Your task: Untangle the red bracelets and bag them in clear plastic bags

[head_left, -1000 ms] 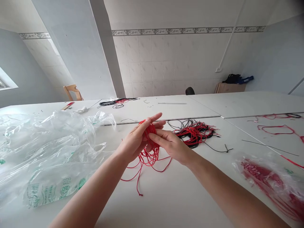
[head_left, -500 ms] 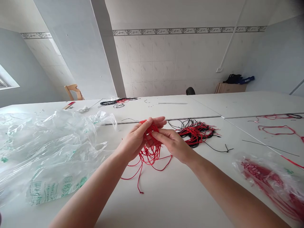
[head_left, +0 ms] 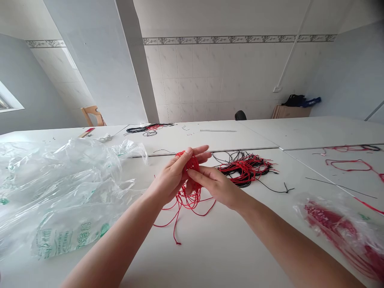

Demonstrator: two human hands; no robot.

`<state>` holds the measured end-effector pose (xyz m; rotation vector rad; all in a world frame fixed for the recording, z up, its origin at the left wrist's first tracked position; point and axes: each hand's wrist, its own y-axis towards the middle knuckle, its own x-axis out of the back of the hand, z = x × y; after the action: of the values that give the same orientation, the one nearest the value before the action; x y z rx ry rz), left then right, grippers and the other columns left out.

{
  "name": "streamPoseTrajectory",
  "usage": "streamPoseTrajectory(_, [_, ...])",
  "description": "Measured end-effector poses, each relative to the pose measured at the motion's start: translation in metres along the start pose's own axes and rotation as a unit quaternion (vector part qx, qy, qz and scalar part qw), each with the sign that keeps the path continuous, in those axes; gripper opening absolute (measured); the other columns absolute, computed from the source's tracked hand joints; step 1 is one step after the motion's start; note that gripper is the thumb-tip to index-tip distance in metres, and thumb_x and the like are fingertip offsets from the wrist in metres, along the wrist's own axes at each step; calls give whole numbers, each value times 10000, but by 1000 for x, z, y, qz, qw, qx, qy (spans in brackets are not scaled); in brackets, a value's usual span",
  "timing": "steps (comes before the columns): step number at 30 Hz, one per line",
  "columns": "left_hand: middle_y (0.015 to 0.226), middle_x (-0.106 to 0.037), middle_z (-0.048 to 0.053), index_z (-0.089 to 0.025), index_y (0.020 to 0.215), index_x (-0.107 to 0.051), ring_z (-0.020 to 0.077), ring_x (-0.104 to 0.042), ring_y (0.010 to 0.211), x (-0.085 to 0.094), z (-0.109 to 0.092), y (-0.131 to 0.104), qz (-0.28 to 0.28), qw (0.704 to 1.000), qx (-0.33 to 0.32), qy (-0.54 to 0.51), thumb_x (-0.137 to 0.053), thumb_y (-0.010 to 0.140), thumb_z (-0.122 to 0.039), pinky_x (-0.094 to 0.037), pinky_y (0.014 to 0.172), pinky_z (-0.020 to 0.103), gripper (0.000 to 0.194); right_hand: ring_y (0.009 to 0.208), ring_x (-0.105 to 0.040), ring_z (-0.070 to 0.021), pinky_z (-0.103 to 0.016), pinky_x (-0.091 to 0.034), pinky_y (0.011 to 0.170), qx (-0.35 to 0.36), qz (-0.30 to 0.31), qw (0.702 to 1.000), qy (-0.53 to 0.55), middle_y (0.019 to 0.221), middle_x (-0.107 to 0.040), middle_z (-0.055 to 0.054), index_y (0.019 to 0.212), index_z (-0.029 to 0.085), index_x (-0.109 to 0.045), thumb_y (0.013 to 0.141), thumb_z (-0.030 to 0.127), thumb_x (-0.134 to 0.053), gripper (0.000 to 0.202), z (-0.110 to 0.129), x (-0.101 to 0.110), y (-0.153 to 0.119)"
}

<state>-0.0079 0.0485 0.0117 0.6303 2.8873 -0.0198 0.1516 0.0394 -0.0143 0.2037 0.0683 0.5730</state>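
Note:
A bundle of thin red cords (head_left: 191, 197) hangs from between my two hands over the white table. My left hand (head_left: 171, 176) is closed round the upper part of the bundle, its thumb pressed on top and some fingertips showing past the cords. With thumb and fingers together, my right hand (head_left: 215, 183) grips the same bundle from the right side. Loose cord ends trail down towards the tabletop, one ending in a small knot. Just behind my right hand lies a tangled pile of red and black cords (head_left: 247, 170). The fingers under the bundle are partly hidden.
Crumpled clear plastic bags (head_left: 75, 192) with green print cover the table's left. At the right lies a clear bag of dark red cords (head_left: 339, 228). Further back are a black cord bundle (head_left: 147, 129) and a thin straight strip (head_left: 218, 131).
My right hand's thumb and fingers have shifted slightly left and down on the red cords. The gap between the strands has narrowed. My left hand stays nearly where it was.

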Motion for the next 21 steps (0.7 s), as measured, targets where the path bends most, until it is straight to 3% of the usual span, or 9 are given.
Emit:
streamPoseTrajectory(3, [1404,-659,104,-281,1224,-766,262,-707,956,0,0,2,7,1000,-23,-14,-574,1002,-562,-544,526,275,407,681,-510,-138,-319,-428,671,-26,-1,998,-62,705,-539,11,781,198,-539,1047,478,-524,386,5,-2,-3])
streamPoseTrajectory(6, [1367,-669,114,-223,1116,-780,303,-703,1039,0,0,3,16,999,-44,-27,-587,1006,-516,-584,577,304,368,693,-469,-144,-318,-401,666,-26,-10,998,-64,727,-491,14,844,207,-529,1071,445,-461,336,8,-2,-5])
streamPoseTrajectory(11, [1117,-749,124,-203,1073,-759,259,-731,789,2,0,3,42,998,-48,-23,-583,1005,-520,-582,582,359,368,710,-461,-156,-321,-412,684,-8,3,1000,-30,747,-473,10,925,220,-556,1073,449,-439,297,8,1,-7])
streamPoseTrajectory(15, [1130,-752,117,-183,1097,-768,155,-643,587,3,-2,2,24,998,-64,17,-590,1011,-495,-553,620,360,369,662,-408,-146,-311,-377,643,0,4,1000,-12,706,-418,28,897,222,-534,1053,486,-476,313,8,2,-6])
streamPoseTrajectory(18, [1232,-739,114,-173,1029,-800,143,-640,706,3,-4,3,-8,996,-83,17,-616,1013,-425,-533,710,318,312,599,-304,-129,-296,-287,565,-5,-16,1000,3,668,-330,49,861,222,-509,1038,506,-501,335,6,2,-5])
streamPoseTrajectory(21, [1311,-722,61,-234,1023,-812,207,-683,1030,1,-5,4,22,995,-26,-98,-560,1038,-403,-542,819,305,303,580,-283,-127,-301,-234,542,-2,-21,1000,-2,635,-324,49,769,224,-450,1039,507,-496,394,1,1,-4])
